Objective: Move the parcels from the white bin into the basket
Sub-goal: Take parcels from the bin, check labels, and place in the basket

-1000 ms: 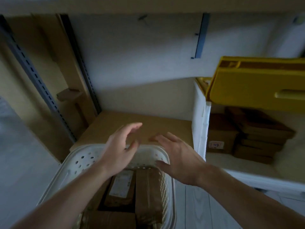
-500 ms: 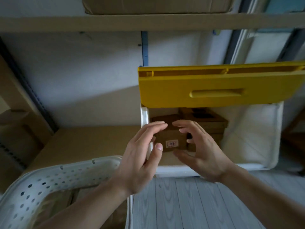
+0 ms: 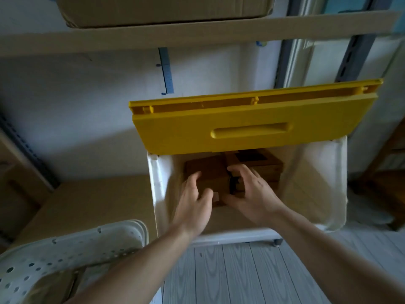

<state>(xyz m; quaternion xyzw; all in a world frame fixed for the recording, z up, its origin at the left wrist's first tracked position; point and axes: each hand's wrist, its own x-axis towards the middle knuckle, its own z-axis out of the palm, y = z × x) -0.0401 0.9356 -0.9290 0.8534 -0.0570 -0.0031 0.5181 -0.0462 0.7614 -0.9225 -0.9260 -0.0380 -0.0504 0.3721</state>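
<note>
The white bin [image 3: 306, 189] stands on the floor under its raised yellow lid [image 3: 241, 128]. Inside it, a brown parcel [image 3: 208, 170] sits at the left, beside a stack of more brown parcels [image 3: 269, 167]. My left hand [image 3: 195, 200] lies over the parcel's left top with its thumb against the front face. The fingers of my right hand [image 3: 252, 191] curl into the gap between that parcel and the stack, and its thumb runs along the front. The perforated white basket [image 3: 65, 249] is at the lower left, with brown parcels dimly visible inside.
A cardboard box [image 3: 87, 205] lies flat between the basket and the bin. A shelf board [image 3: 197, 31] with a carton on it runs overhead. Metal rack uprights stand at left and right. Grey plank floor [image 3: 252, 275] lies in front of the bin.
Both hands have moved from above the basket rightward and down into the white bin, and now close around the left parcel. My view has turned toward the bin.
</note>
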